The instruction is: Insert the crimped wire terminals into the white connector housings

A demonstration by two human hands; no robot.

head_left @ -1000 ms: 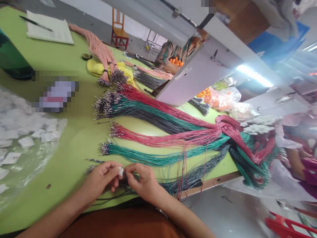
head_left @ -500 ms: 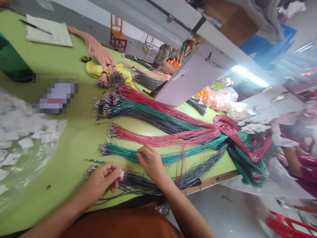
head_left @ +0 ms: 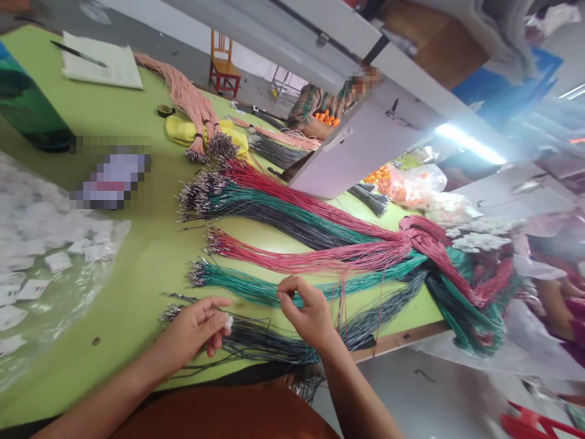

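A small white plastic connector housing [head_left: 228,322] is pinched between the thumb and fingers of my left hand [head_left: 201,329]. That hand is above the terminal ends of the black wire bundle [head_left: 269,344]. My right hand [head_left: 306,308] is closed in a pinch over the green wire bundle [head_left: 247,285]; whatever sits between its fingertips is too small to make out. Just beyond lies a red wire bundle [head_left: 269,255]. All these bundles have crimped metal terminals at their left ends.
A clear bag of white connector housings [head_left: 57,262] lies at left, near a blurred-out phone [head_left: 114,180] and a green bottle [head_left: 34,110]. Thicker wire bundles [head_left: 283,210] lie farther back, beside an upright white panel [head_left: 347,152]. Another person's plaid sleeve [head_left: 306,103] shows behind.
My right hand has moved to the right along the green wires, its fingers still pinched. My left hand keeps its hold on the white connector housing. The whole view has shifted slightly.
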